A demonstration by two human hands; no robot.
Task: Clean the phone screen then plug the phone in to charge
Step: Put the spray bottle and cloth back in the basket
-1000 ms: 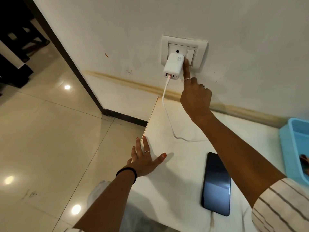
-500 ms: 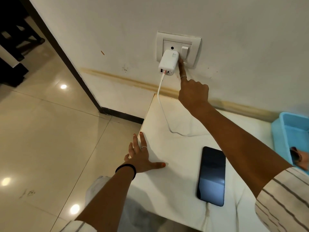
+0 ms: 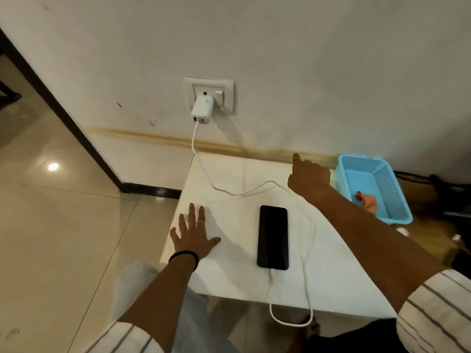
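Left hand [image 3: 195,236] is flat on the table [image 3: 229,281], fingers spread and straight, holding nothing, same spot as a second ago, about 9 o'clock from the phone. Charger [image 3: 202,109] sits in the wall socket [image 3: 209,94] at 12 o'clock; the switch [image 3: 218,94] beside it is no longer touched. Cable [image 3: 309,250] runs from the charger down across the table, loops off the near edge and goes into the phone's bottom end. Phone [image 3: 272,236] lies face up mid-table, screen dark. Change: right hand [image 3: 308,178] has come off the switch and pulled back over the table at 1 o'clock from the phone, index finger out, other fingers curled, empty. Blue basket [image 3: 397,197] at 2 o'clock. Read: switch press is done, plug-in chain looks complete; dark screen means charging is not confirmed.
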